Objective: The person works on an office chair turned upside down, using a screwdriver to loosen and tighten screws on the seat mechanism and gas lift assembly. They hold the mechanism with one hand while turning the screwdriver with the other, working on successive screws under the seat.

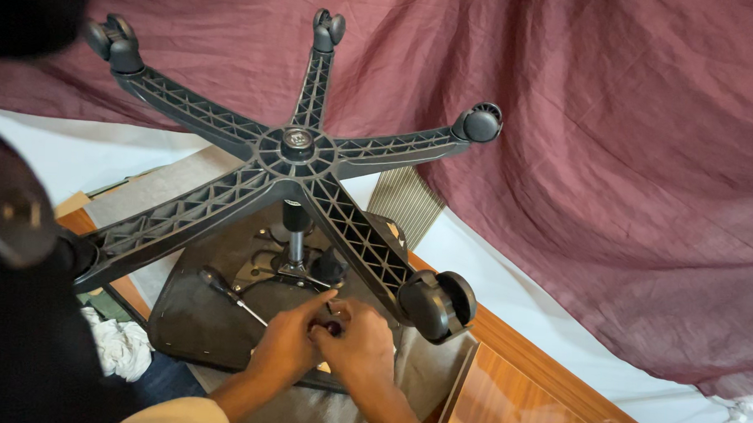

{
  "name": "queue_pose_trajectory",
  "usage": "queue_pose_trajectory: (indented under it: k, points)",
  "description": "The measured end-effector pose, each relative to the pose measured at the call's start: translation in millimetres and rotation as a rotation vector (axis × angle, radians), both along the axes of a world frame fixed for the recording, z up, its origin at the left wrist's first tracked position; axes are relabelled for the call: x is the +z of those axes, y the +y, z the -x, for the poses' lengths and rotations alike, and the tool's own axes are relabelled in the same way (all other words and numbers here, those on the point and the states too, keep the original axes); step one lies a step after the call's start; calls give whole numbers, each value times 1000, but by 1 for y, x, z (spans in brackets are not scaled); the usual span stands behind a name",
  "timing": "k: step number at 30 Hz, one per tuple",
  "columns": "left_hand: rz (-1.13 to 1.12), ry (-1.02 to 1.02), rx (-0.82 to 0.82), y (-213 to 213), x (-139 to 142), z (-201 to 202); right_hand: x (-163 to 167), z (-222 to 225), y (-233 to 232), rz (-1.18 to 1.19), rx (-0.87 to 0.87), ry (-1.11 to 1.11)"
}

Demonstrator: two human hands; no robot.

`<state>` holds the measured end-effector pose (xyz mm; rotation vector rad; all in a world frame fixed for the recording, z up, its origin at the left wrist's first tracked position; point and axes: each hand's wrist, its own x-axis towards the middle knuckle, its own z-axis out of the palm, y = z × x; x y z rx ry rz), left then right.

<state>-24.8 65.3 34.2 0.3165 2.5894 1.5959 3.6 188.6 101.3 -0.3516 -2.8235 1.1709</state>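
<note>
Under the upturned star base [298, 146] of an office chair, much of the seat underside [197, 318] is screened by the five ribbed legs, and the mechanism plate around the gas column [296, 234] is hard to read. Both hands meet just below the base's near-right leg. The left hand [287, 342] comes up from the lower edge, fingers curled and the forefinger stretched toward the plate; the right hand [359, 346] lies against it, knuckles up, pinching something small and dark that I cannot make out. Whether the left hand grips anything I cannot tell. A screwdriver [232, 294] lies on the seat underside just left of the hands, untouched. At the left edge of the base, one caster is blurred and cut off. Behind the base hangs a maroon cloth [612, 161]; a wooden desk [520, 392] shows right of the hands.
</note>
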Motion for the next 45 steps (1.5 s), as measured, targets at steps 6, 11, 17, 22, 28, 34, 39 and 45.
queue_pose_trajectory:
  k: [6, 11, 17, 22, 28, 34, 39, 45]
  points:
    - [43, 23, 22, 2, 12, -5, 4, -6, -1, -41, -27, -196]
    - [-189, -45, -170, 2, 12, -13, -3, -4, 9, -58, 49, 37]
    - [-33, 25, -61, -2, 15, -21, -1, -14, 6, -41, 11, 49]
    - [106, 17, 14, 4, 19, -24, 0, -26, 10, -97, -15, -93]
    - [-144, 120, -160, 10, 16, -28, -15, -24, 16, -121, 57, 28]
    - [-55, 86, -17, 11, 16, -26, -6, -27, 11, -54, -38, -2]
    - [112, 77, -37, 14, 21, -21, 1, -24, 12, -100, -60, -174]
    - [-225, -83, -193, 17, 25, -26, -13, -22, 17, 13, -19, 89]
